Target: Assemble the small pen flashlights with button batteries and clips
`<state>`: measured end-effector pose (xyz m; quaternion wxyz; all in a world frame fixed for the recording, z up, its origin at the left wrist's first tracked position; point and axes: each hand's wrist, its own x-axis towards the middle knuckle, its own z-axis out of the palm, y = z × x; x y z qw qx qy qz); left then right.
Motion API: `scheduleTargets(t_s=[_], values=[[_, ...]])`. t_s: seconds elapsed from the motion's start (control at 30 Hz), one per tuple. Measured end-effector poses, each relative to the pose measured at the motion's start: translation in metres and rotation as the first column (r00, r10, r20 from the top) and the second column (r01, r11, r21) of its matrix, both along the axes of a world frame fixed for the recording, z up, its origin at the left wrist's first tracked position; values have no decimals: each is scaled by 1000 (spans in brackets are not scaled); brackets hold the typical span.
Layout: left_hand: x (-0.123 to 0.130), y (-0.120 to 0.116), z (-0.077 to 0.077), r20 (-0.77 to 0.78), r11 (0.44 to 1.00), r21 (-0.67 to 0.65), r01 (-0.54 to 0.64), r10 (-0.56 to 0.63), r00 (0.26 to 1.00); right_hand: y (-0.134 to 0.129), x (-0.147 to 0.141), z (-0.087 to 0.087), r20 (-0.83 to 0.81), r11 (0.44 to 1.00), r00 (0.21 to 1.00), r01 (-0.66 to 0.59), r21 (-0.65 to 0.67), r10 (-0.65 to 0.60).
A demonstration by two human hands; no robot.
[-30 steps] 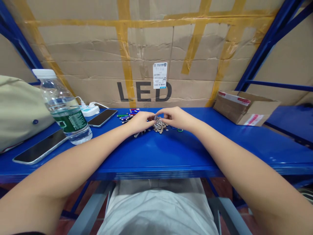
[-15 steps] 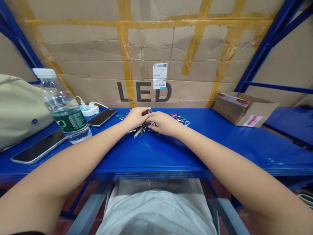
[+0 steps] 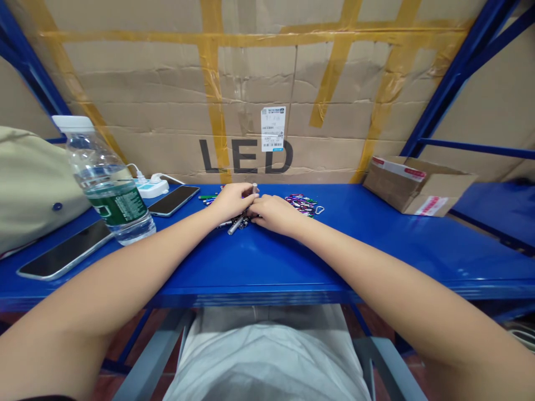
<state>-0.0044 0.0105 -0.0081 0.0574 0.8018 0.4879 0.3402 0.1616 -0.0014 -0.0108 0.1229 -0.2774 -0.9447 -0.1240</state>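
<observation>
Near the back middle of the blue table, my left hand (image 3: pixel 232 201) is closed around a slim silver metal tube (image 3: pixel 254 188), whose top end sticks up past the thumb. My right hand (image 3: pixel 273 214) meets it there, with fingers curled together at the left fingertips; whatever they pinch is hidden. Below the hands lies another silver tube (image 3: pixel 236 225), slanted, among small dark and shiny metal pieces (image 3: pixel 244 224). Behind my right wrist spreads a pile of coloured carabiners (image 3: pixel 301 203), with a silver carabiner (image 3: pixel 320 210) at its right edge. Green and blue pieces (image 3: pixel 207 198) show beyond my left hand.
At left stand a water bottle (image 3: pixel 119 203), two phones, one phone (image 3: pixel 175 200) farther back and another phone (image 3: pixel 67 250) nearer, a white power strip (image 3: pixel 152 188) and a beige bag (image 3: pixel 33 189). An open cardboard box (image 3: pixel 393 186) sits at right. A large taped carton (image 3: pixel 167 111) walls the back.
My right hand's fingers have curled in more tightly, and its palm has turned down over the small pieces it showed before. My left hand keeps its place with the tube.
</observation>
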Motion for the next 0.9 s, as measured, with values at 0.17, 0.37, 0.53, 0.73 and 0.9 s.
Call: scheduleTargets(t_s=[0.17,0.37,0.53,0.73,0.9], values=[[0,-1,0,7,1000,-4,7,-7,1000,-3,-2,2,14,997,998,54,46,-55],[-2,-1,2,-110,999,51,9,-3,994,8,17,12,-356,998,933,59,-12,-60],[-1,0,0,-245,991,120,61,-30,969,19,43,15,-609,993,789,1,-122,-75],[0,-1,-3,-311,984,146,100,-50,949,20,44,12,-638,979,763,-40,-201,-100],[2,-3,-2,-310,978,151,143,-91,947,19,42,12,-647,976,753,-33,-216,-117]])
